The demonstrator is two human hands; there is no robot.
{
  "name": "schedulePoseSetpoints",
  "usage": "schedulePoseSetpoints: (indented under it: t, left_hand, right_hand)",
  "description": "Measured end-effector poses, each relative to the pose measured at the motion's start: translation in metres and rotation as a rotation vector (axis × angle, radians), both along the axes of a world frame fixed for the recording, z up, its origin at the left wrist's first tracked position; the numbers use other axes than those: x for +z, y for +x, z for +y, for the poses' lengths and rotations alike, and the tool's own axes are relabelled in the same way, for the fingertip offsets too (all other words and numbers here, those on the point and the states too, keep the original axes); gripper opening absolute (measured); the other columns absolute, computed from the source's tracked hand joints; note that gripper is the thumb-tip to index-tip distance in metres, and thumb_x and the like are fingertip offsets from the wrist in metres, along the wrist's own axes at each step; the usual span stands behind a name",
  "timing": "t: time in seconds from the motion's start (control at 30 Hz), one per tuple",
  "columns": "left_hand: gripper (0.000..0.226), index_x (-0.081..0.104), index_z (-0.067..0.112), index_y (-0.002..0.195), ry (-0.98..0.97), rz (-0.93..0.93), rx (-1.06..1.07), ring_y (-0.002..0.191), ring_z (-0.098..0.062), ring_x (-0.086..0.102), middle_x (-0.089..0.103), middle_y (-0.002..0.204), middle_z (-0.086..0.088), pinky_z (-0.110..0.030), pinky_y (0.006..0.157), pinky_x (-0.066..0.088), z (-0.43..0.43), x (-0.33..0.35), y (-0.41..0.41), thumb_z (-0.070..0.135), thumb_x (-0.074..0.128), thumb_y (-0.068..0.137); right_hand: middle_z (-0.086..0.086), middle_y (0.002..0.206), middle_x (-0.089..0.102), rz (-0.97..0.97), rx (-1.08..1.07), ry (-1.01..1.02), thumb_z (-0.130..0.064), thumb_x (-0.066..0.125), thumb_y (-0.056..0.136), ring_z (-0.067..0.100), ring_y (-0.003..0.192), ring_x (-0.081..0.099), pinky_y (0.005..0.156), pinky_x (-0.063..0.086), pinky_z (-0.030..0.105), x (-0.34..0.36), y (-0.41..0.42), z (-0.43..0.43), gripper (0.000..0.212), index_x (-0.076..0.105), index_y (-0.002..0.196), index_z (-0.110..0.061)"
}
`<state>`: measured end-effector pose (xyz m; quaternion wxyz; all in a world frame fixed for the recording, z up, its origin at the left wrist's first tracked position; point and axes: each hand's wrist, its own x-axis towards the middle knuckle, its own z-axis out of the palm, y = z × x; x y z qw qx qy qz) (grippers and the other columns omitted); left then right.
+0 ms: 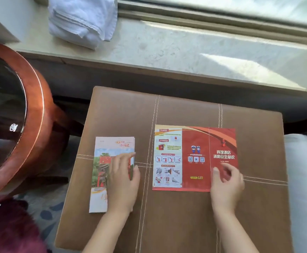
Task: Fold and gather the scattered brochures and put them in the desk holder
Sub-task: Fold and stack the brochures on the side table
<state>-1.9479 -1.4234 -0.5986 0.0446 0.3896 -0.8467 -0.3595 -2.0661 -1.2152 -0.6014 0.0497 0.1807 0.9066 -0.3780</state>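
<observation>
1. The unfolded brochure [185, 161] lies flat and open right of the middle of the frame. It shows three panels: a pale one with small pictures on the left and two red ones to the right, the rightmost carrying large white characters.
2. The right hand [226, 181] lies over the lower part of that rightmost panel, at the sheet's lower right corner. Its thumb is stretched along the fold line and its fingers are bent toward the right edge. The hand is blurred, so whether it pinches the paper or only rests on it cannot be told.
3. The folded brochure [101, 170] lies left of the middle, a narrow upright strip with a landscape photo on its cover, well apart from the open sheet.
4. The left hand [124, 179] presses flat on the folded brochure's right half, with its fingers straight and slightly spread and holding nothing.
5. Both brochures rest on a brown leather ottoman [185, 110] with white stitched seams, which fills the lower middle of the frame.
6. A round wooden table [39, 115] with a dark glossy top stands at the left edge.
7. A pale stone windowsill [185, 52] runs across the upper frame, and a folded white towel [83, 21] sits on it at the upper left.
8. A dark red fluffy fabric [12, 230] fills the lower left corner.
</observation>
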Motion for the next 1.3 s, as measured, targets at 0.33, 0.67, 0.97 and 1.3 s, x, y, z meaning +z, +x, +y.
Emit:
schedulePoseSetpoints:
  t: [0.33, 0.67, 0.97, 1.3]
  left_hand:
    - [0.070, 0.010, 0.022, 0.151, -0.031, -0.312, -0.402, 0.147, -0.017, 0.009, 0.011, 0.160, 0.005, -0.037, 0.121, 0.008, 0.097, -0.029, -0.066, 0.041, 0.044, 0.093]
    - [0.074, 0.017, 0.028, 0.149, 0.067, -0.238, -0.343, 0.145, -0.010, 0.012, 0.015, 0.157, 0.013, -0.039, 0.120, 0.018, 0.095, -0.037, -0.057, 0.050, 0.053, 0.088]
    - [0.068, 0.024, 0.025, 0.147, 0.142, -0.124, -0.169, 0.143, -0.011, 0.014, 0.019, 0.154, 0.007, -0.037, 0.116, 0.019, 0.093, -0.026, -0.056, 0.042, 0.057, 0.089]
    - [0.079, 0.045, 0.035, 0.135, 1.339, 0.090, -0.028, 0.122, -0.016, 0.058, 0.057, 0.137, 0.004, -0.045, 0.101, 0.047, 0.074, 0.034, -0.067, 0.082, 0.043, 0.072]
  right_hand:
    - [-0.002, 0.075, 0.060, -0.415, -0.074, 0.015, -0.035, 0.081, 0.072, 0.015, 0.066, 0.059, 0.070, 0.042, 0.033, -0.021, -0.074, 0.075, 0.048, 0.057, 0.106, -0.011]
    - [0.004, 0.100, 0.075, -0.526, -0.114, -0.571, -0.022, 0.077, 0.078, 0.021, 0.087, 0.072, 0.068, 0.055, 0.031, -0.008, -0.059, 0.079, 0.035, 0.059, 0.107, -0.018]
    - [0.015, 0.120, 0.068, -0.809, 0.016, -1.055, -0.021, 0.058, 0.086, 0.029, 0.108, 0.067, 0.084, 0.059, 0.039, 0.018, -0.070, 0.087, 0.038, 0.063, 0.121, -0.007]
    - [0.017, 0.137, 0.055, -0.886, 0.217, -1.393, -0.024, 0.049, 0.097, 0.030, 0.128, 0.052, 0.104, 0.046, 0.044, 0.055, -0.045, 0.062, 0.041, 0.053, 0.134, -0.008]
